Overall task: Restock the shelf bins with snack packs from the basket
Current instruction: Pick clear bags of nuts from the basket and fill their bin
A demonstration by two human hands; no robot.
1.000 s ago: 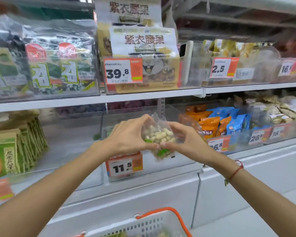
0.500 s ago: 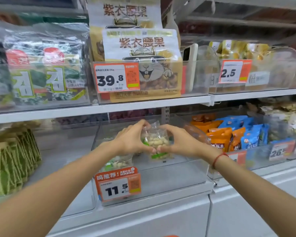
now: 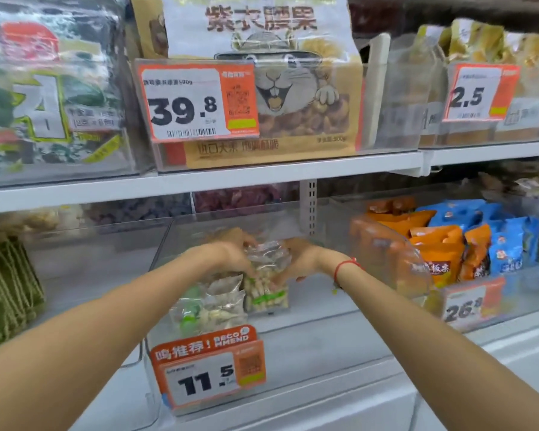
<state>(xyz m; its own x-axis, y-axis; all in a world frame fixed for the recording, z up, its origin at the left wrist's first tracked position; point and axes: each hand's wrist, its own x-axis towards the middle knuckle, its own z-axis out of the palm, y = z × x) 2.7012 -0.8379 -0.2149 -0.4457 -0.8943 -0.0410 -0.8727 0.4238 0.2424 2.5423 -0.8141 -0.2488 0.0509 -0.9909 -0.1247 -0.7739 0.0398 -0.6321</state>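
Seaweed packs [image 3: 44, 98] fill the clear bin at the upper shelf's left end. Next bin along holds tall cashew bags [image 3: 262, 73] w/ a cartoon animal, 39.8 price tag [image 3: 196, 102] clipped to its front wall. Further right on the same shelf, a bin w/ gold-wrapped packs [image 3: 486, 42] behind a 2.5 tag [image 3: 476, 93].

Lower shelf, left end: green packs [image 3: 3, 284] stand in a row in their bin. Centre: the clear shelf bin [image 3: 308, 343], tagged 11.5 [image 3: 209, 374] on its front wall, holds a few clear nut packs [image 3: 209, 306] lying near its front-left corner. Both arms reach over the front wall into it. Left hand [image 3: 231, 253] and right hand [image 3: 302, 259] hold one snack pack [image 3: 266, 281] between them, fingers curled onto its upper part from either side; exact finger contact is blurred. The pack is clear, pale nuts inside, green band low down. It stands upright just right of the lying packs, touching them; its bottom edge looks to be at the bin floor, can't tell for sure. Red string bracelet [image 3: 344, 264] on the right wrist.

Right of that, a bin w/ orange packs [image 3: 436, 244] and blue packs [image 3: 504, 237] side by side, 26.8 tag [image 3: 470, 306] on the front wall. Far-right bin's contents too blurred to tell.
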